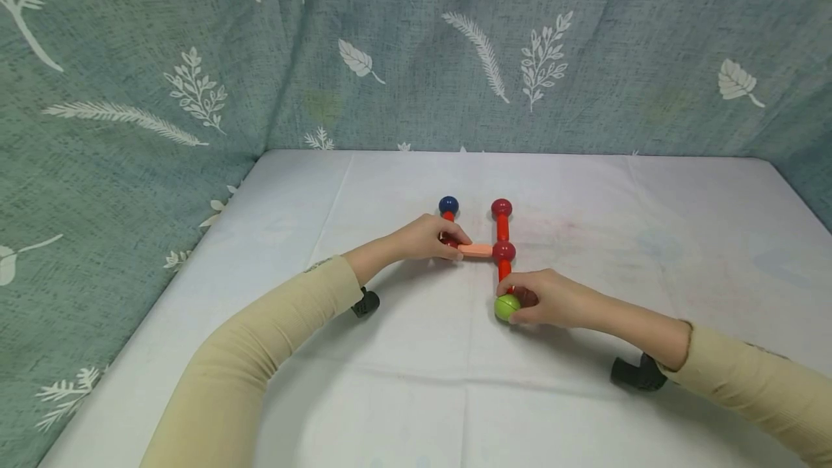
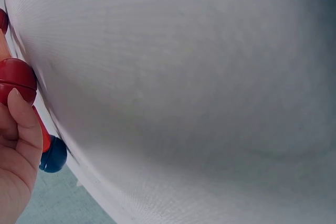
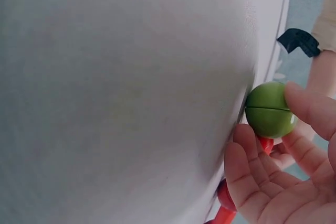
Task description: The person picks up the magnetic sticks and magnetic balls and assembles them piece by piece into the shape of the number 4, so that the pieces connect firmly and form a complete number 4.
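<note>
A frame of balls and rods lies on the white table, shaped like an H in the head view. My left hand (image 1: 425,238) grips the red ball (image 2: 17,77) at its left joint, partly hidden by the fingers. From there a short red rod leads to a blue ball (image 1: 448,205), and a peach rod (image 1: 477,250) reaches across to the middle red ball (image 1: 503,250). Beyond that ball, an upper red rod (image 1: 503,228) ends in another red ball (image 1: 501,208). My right hand (image 1: 552,298) holds a lime-green ball (image 3: 270,109) between thumb and fingers, at the near end of a lower red rod (image 1: 504,273).
Dark wrist-worn devices show under the left cuff (image 1: 367,303) and the right cuff (image 1: 640,374). The white tablecloth (image 1: 403,410) has fold creases. A green-blue leaf-patterned curtain (image 1: 416,56) hangs behind the table and along its left side.
</note>
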A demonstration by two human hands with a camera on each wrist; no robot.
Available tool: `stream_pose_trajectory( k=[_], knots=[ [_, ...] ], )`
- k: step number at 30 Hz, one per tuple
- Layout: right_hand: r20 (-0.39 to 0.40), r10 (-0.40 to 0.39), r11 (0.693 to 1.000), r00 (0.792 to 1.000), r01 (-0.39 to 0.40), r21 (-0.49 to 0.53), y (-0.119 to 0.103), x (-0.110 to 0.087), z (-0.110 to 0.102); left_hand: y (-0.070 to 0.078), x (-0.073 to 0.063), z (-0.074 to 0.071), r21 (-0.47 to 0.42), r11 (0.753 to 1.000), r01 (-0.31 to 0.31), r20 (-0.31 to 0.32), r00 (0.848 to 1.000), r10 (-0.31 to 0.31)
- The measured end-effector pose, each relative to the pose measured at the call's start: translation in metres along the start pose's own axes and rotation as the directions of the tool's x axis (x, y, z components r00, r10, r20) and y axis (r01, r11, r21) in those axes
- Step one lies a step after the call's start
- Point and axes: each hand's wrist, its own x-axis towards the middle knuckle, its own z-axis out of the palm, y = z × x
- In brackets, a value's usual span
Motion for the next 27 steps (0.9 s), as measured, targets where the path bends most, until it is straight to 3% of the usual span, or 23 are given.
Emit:
stream_pose_trajectory(
  k=[11, 18, 23, 27],
  knots=[
    [-0.005, 0.002, 1.000, 1.000, -0.002, 0.017, -0.001, 0.000, 0.000, 0.000, 0.000, 0.001, 0.010, 1.000, 0.014, 0.002, 1.000, -0.014],
    [0.007, 0.008, 0.999, 1.000, -0.008, 0.033, 0.002, -0.005, -0.009, -0.001, -0.001, 0.001, -0.004, 1.000, -0.016, -0.003, 1.000, 0.016],
    [-0.106, 0.062, 0.998, 0.992, -0.063, -0.007, 0.005, -0.011, -0.033, -0.002, -0.006, -0.008, -0.050, 0.998, -0.040, -0.109, 0.993, 0.034],
    [-0.238, 0.083, 0.994, 0.968, -0.099, -0.056, 0.011, -0.015, -0.053, -0.005, -0.014, -0.021, -0.062, 0.997, -0.053, -0.247, 0.968, 0.036]
  ],
)
